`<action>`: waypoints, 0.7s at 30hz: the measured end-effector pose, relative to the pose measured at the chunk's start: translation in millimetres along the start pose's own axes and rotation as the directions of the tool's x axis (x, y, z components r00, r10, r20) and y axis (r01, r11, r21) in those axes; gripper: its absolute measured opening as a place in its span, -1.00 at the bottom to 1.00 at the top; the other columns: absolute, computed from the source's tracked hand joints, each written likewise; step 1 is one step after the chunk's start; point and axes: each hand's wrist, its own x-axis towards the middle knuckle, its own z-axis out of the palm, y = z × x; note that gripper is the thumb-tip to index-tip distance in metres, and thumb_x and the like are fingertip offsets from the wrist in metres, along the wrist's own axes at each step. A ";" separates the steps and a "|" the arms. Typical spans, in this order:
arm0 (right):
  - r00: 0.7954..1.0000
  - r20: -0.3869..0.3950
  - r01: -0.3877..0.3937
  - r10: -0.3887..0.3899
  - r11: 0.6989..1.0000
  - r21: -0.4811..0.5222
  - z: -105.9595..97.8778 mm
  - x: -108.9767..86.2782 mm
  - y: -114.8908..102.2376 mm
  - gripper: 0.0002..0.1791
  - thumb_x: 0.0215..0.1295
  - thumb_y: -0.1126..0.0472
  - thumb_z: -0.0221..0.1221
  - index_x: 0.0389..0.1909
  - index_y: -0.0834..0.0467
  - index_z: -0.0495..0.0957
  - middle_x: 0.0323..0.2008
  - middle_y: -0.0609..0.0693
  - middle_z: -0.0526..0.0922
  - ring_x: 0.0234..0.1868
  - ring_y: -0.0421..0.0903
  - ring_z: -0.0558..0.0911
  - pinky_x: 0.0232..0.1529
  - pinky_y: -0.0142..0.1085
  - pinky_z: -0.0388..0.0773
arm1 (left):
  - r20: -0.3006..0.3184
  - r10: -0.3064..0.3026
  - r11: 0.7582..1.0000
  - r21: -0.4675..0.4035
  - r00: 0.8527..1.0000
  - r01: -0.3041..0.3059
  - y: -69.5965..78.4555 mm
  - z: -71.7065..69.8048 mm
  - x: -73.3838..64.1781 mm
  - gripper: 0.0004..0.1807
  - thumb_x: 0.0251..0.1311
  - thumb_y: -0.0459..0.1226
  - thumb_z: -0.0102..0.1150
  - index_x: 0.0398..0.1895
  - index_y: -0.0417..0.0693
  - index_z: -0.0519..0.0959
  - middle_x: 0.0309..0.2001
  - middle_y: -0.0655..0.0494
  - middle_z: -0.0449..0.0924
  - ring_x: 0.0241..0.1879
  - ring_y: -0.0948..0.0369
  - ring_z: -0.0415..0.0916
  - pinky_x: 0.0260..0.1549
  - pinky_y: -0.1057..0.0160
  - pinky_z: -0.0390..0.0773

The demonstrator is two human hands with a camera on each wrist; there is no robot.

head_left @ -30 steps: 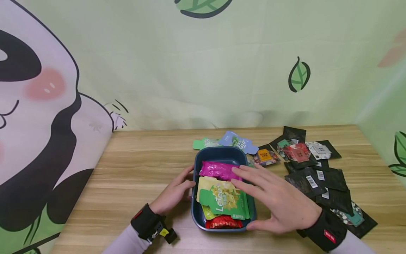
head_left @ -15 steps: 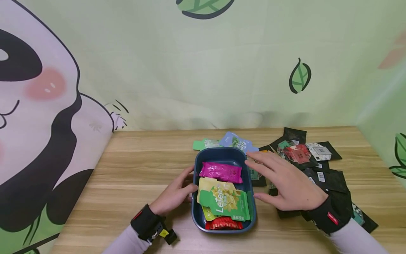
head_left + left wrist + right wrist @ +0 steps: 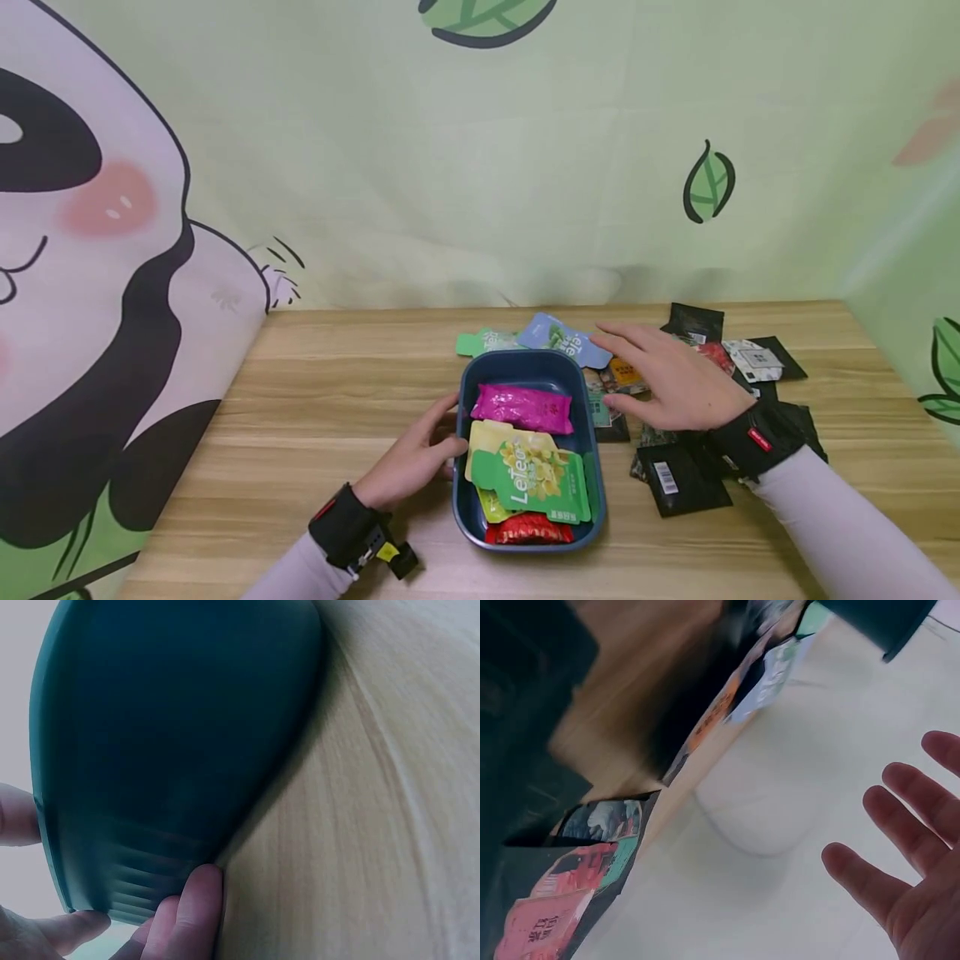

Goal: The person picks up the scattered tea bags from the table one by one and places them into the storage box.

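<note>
A dark blue plastic box [image 3: 528,358] holds a shiny magenta packet [image 3: 522,407], flat green and yellow sachets printed LeTea [image 3: 532,475] and a red wrapped packet [image 3: 529,529]. My left hand [image 3: 408,458] grips the box's left side, its thumb at the rim; the left wrist view shows fingertips [image 3: 196,907] against the outer wall. Just right of the box, my right hand [image 3: 671,379] hovers with spread, relaxed fingers and nothing in them. It partly covers black sachets; one black sachet with a barcode [image 3: 682,479] lies below it.
Behind the box lie a blue LeTea sachet [image 3: 562,337] and a pale green one [image 3: 487,342]. More dark sachets, one with a white label [image 3: 761,358], overlap at right. A printed fabric backdrop [image 3: 487,192] stands along the table's [image 3: 337,367] far edge.
My right hand has left the box's contents and moved right and away from me, over the black sachets. The barcoded black sachet now shows below it. My left hand and the box stay put.
</note>
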 end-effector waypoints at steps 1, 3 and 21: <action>1.000 0.008 -0.012 0.012 1.000 -0.003 1.5 2.8 2.8 -0.08 0.22 -0.33 0.15 0.53 0.04 0.25 0.44 0.03 0.31 0.38 -0.03 0.33 0.30 0.00 0.35 | 0.001 0.002 1.000 -0.001 1.000 -0.002 0.3 0.0 0.1 -0.21 0.30 -0.22 0.09 0.59 0.09 0.08 0.39 -0.21 0.28 0.13 -0.03 0.45 -0.19 0.07 0.65; 0.999 0.027 -0.035 0.035 0.999 -0.008 5.5 8.4 8.0 -0.09 0.23 -0.34 0.13 0.51 0.06 0.28 0.44 0.04 0.32 0.38 0.00 0.34 0.31 0.02 0.34 | 0.003 0.004 1.000 -0.004 1.000 -0.004 0.7 -0.1 0.2 -0.21 0.30 -0.22 0.09 0.59 0.08 0.08 0.40 -0.22 0.28 0.13 -0.03 0.45 -0.19 0.06 0.65; 0.951 0.250 -0.188 0.182 0.982 0.002 57.5 67.1 33.8 -0.13 0.15 -0.06 0.23 0.47 0.20 0.29 0.41 0.20 0.33 0.38 0.13 0.34 0.36 0.00 0.28 | 0.000 -0.006 1.000 -0.002 1.000 0.006 0.2 0.0 0.2 -0.21 0.31 -0.21 0.08 0.59 0.12 0.07 0.40 -0.20 0.27 0.14 -0.03 0.45 -0.18 0.07 0.64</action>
